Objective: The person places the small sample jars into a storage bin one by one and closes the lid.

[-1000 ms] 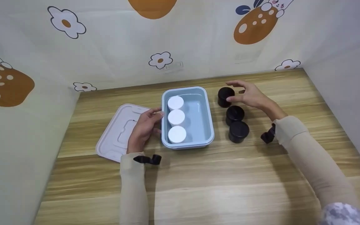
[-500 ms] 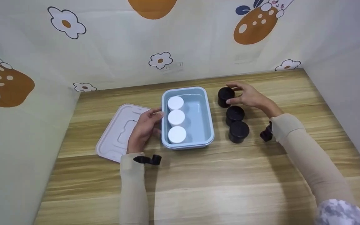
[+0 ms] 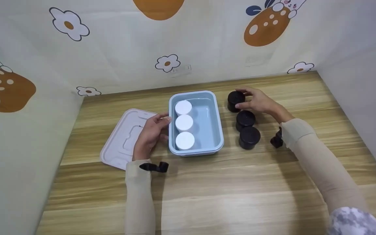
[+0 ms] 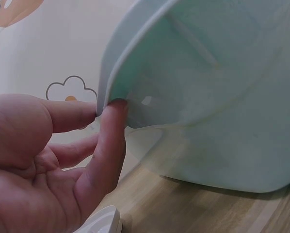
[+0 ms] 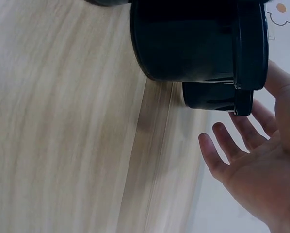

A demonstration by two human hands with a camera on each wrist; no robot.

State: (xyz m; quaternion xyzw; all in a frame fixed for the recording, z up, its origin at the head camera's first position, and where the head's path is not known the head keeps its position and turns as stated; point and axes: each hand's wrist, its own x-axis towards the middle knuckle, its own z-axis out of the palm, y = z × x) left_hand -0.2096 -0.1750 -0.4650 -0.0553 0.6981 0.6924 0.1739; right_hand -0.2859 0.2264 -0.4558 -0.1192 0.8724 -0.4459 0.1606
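Observation:
In the head view, my left hand (image 3: 150,135) pinches the left rim of a light blue plastic box (image 3: 207,130). The left wrist view shows this box rim (image 4: 120,53) between the thumb and a finger. Three white-lidded jars (image 3: 184,122) stand in a column along the box's left side. My right hand (image 3: 259,100) grips the farthest black lidded jar (image 3: 235,99) between thumb and fingers, at its right side. Two more black jars stand nearer me, a middle one (image 3: 245,119) and a front one (image 3: 249,137). In the right wrist view, the held jar (image 5: 213,94) is partly hidden behind a nearer one.
A pale lid (image 3: 117,143) lies flat left of the box, partly under my left hand and forearm. Patterned cloth walls (image 3: 119,42) enclose the wooden tabletop (image 3: 214,195) at the back and both sides.
My right hand has closed in on the farthest black jar, its fingers now against it, and the right forearm has shifted slightly left. The left hand and the box stay put.

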